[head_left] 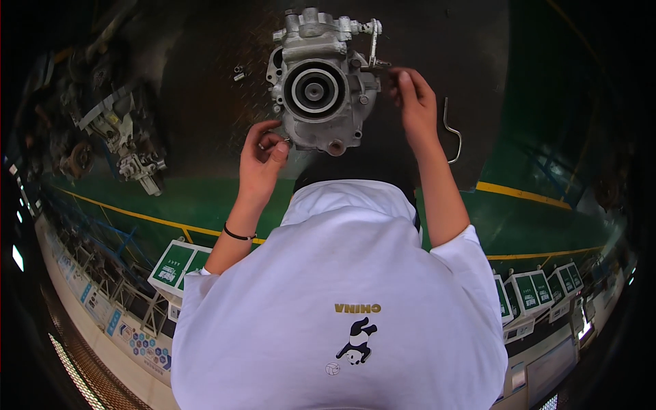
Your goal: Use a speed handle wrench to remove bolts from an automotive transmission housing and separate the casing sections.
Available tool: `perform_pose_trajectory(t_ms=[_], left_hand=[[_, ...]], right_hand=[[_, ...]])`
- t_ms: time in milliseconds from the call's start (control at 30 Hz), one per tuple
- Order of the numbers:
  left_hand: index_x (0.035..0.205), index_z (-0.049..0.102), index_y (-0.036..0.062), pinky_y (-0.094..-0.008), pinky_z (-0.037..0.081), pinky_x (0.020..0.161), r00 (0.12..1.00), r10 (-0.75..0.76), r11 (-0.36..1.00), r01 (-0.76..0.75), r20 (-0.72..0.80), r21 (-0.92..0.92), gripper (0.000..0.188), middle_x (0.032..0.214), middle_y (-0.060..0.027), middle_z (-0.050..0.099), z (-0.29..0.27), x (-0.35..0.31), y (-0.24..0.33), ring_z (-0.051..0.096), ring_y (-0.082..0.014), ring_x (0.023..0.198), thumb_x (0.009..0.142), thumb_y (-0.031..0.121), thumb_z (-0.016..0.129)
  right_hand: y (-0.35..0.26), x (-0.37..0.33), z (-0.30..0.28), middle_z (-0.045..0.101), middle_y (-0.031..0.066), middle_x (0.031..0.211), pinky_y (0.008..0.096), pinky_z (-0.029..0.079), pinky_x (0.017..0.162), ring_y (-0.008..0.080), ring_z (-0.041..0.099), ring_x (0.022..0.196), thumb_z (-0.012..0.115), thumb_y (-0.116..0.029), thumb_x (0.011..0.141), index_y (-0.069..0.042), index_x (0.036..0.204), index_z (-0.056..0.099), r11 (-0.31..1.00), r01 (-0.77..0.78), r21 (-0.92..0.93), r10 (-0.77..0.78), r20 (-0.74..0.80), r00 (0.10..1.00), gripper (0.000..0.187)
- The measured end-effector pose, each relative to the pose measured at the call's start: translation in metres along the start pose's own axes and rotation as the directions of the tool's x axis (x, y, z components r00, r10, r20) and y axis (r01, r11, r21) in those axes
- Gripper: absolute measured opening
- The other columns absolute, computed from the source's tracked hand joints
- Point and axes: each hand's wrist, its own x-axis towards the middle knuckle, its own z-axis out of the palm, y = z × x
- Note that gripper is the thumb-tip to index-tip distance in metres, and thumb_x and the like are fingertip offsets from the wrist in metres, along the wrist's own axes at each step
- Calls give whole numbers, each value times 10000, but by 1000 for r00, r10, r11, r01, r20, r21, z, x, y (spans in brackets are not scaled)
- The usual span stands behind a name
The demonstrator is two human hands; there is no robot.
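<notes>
A grey cast-metal gearbox housing stands on the dark worktop, with a round bore and concentric rings facing me. At its lower left edge, my left hand has its fingers curled in and the thumb close to them. What they pinch, if anything, is too small to make out. On the other side, my right hand is closed by the outer end of a linkage lever at the housing's upper right. Its fingertips are dark, and I cannot make out what lies between them.
A bent metal rod lies right of my right hand. Small metal fittings lie left of the housing. Other dismantled mechanical parts fill the far left. Yellow lines cross the green floor, and white-and-green boxes stand behind me.
</notes>
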Motion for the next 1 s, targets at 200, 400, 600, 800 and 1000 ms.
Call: perform_pose_trajectory(t_ms=[200,400,600,800,1000], left_hand=[[1326,496,0,-221,377,592,997,10,999,-13,-76,-29,476,865,-20,570,-1,-7,-9,497,-74,684,1018,333,641],[1291,535,36,-226,374,564,985,-36,999,35,-168,-9,340,840,-27,579,2,-19,-12,499,-85,647,1086,305,500],[1278,547,46,-222,381,568,974,-34,998,46,-224,50,305,820,-26,592,1,-52,-10,513,-82,655,1087,273,479],[1227,581,42,-218,381,565,960,46,988,-4,-275,152,281,809,-22,601,-11,-85,-16,517,-73,645,1076,268,510],[1077,645,21,-224,391,572,966,110,991,-88,-233,104,301,765,-10,598,-24,-97,-33,515,-67,635,1064,305,547]], right_hand=[[182,-57,-154,708,152,986,386,514,845,318,662,905,716,-332,929,9,1061,688,854,-269,-446,-3,-522,853,367],[274,-99,-214,579,270,1214,491,477,985,454,568,1123,739,-314,891,40,1238,544,555,-543,-630,-34,-670,742,533],[246,-60,-225,575,238,1177,536,499,939,448,568,1106,694,-201,884,-6,1191,550,326,-531,-782,-188,-604,774,391],[241,-24,-263,630,232,1131,519,542,899,444,627,1067,694,-157,834,-3,1161,562,218,-355,-909,38,-356,934,384],[193,-35,-242,568,81,683,331,438,507,217,569,565,663,-268,918,-35,981,608,875,-336,-349,279,-204,939,248]])
